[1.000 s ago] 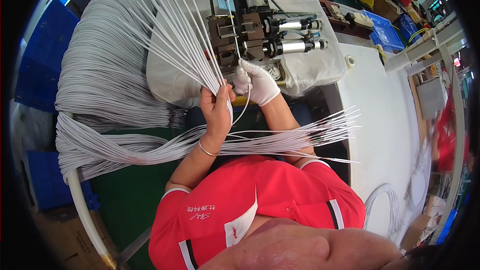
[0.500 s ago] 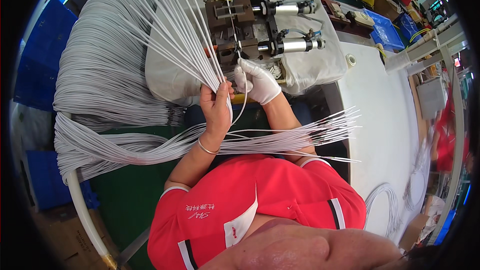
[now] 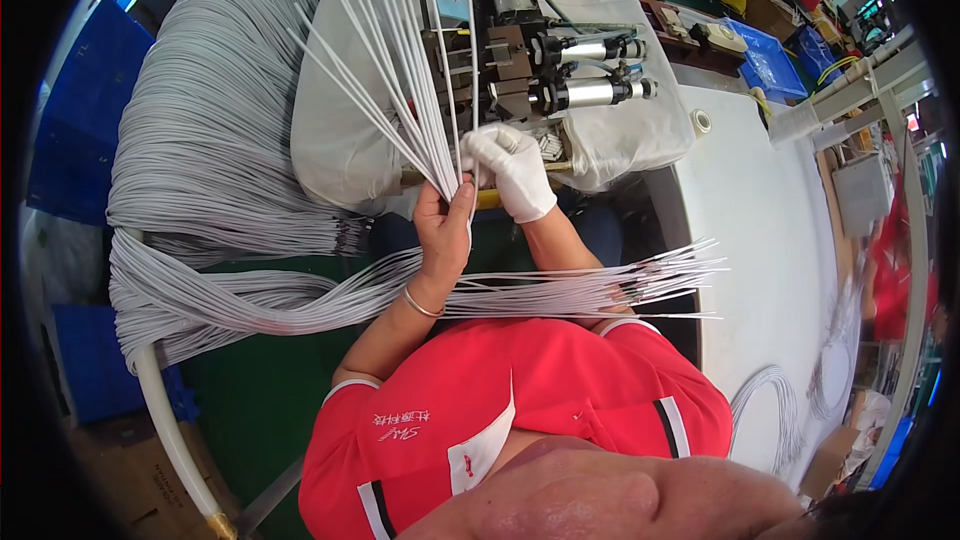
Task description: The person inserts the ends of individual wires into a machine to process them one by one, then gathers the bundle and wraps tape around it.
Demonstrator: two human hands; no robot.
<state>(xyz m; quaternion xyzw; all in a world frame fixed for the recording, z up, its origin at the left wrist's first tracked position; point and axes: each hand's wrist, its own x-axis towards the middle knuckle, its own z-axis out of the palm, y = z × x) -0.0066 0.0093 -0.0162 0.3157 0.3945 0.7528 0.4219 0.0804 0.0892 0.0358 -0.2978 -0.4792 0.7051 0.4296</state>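
Left hand: bare, closed around the lower part of the fanned cables (image 3: 425, 105); this hand (image 3: 443, 225) grips them low, which seems to let the upper ends spread apart so single ones can be reached.
Right hand: gloved in white, fingers bent beside the nearest cables; whether this hand (image 3: 512, 170) pinches one cannot be told. The glove probably gives grip or protection.
Separated cables: two stand off the fan to its right, just above the left hand and close to the right fingertips, perhaps parted for handling one by one.
Machine: clamp blocks (image 3: 513, 52) and silver cylinders (image 3: 590, 92) sit just beyond the right hand, within easy reach.
Loose bundle: the long cables (image 3: 560, 288) run below both hands, under the left forearm and over the right, apparently keeping them close by.
Cable heap: the thick grey mass (image 3: 215, 90) hangs left of the left hand, seemingly draped to stay untangled.
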